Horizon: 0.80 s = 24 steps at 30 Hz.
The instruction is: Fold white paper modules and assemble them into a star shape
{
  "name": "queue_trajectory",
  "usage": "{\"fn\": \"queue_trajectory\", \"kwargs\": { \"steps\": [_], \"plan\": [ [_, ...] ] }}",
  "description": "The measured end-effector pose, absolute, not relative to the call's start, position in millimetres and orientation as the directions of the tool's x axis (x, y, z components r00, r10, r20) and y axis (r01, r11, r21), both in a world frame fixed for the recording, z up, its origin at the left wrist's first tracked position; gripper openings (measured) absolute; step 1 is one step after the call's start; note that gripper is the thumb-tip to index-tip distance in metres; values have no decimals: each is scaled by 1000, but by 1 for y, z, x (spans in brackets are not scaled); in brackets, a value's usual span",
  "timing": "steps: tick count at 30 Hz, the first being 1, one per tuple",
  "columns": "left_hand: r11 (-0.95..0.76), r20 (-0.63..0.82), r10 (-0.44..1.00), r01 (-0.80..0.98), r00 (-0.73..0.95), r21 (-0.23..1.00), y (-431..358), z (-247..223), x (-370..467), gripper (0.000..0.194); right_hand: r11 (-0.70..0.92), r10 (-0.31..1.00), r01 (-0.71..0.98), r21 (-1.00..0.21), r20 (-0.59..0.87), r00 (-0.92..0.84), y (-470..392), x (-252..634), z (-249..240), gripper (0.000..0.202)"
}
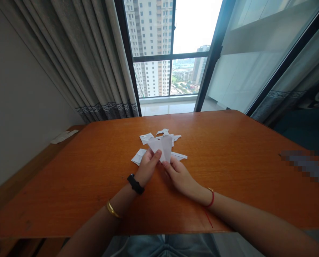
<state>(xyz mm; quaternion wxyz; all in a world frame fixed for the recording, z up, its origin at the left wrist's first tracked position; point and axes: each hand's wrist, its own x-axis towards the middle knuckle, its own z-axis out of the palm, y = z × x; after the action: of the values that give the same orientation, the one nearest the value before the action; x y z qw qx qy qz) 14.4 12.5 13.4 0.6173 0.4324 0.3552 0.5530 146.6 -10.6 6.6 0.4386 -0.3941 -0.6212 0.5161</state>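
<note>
A white piece of folded paper is held up between both hands above the wooden table. My left hand pinches its lower left edge, thumb lying on the near face. At the bottom right corner, my right hand grips the same sheet with thumb and fingers. Behind and around it lie more folded white papers: one flat piece at the back left, another beside my left hand, a narrow strip to the right, and a crumpled-looking folded shape farther back, partly hidden.
The orange-brown wooden table stretches out on all sides. A white paper item rests on a ledge at the left. A blurred-out object lies at the right edge. Grey curtains and a window stand beyond the table.
</note>
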Motion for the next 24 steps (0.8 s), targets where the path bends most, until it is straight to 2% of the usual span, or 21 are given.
{"fn": "queue_trajectory", "kwargs": {
  "steps": [3,8,11,17,20,24],
  "plan": [
    [-12,42,993,-252,114,968,14,9,17,45,231,945,126,-965,192,-265,-9,150,8,24],
    [69,25,970,-375,240,925,13,10,17,48,123,916,76,-989,84,-393,-11,149,11,29],
    [118,11,958,-430,286,895,12,12,17,49,140,901,81,-987,93,-424,-12,149,13,30],
    [137,-7,958,-433,288,891,11,13,18,49,181,889,100,-978,119,-443,-10,152,10,31],
    [151,-24,957,-425,290,892,12,12,17,47,171,904,87,-981,122,-410,-9,153,8,32],
    [144,-53,961,-329,270,933,11,10,16,41,158,938,93,-983,120,-326,-5,155,7,34]
  ]
}}
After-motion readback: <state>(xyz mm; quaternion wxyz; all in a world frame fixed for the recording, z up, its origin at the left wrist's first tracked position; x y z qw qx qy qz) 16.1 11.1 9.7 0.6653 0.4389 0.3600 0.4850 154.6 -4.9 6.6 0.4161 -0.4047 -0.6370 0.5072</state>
